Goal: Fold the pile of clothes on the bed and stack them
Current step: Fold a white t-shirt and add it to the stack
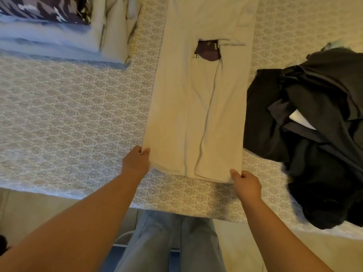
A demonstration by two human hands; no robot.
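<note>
One cream shirt (196, 107) — two hands (137, 161) (246, 185)

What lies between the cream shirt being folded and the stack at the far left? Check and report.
Nothing visible. Both the left hand and right hand pinch the near corners of the long cream folded shirt; only bare patterned bedspread separates it from the folded stack.

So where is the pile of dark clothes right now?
In the head view, the dark clothes lie heaped on the bed's right side, just right of the cream shirt.
</note>
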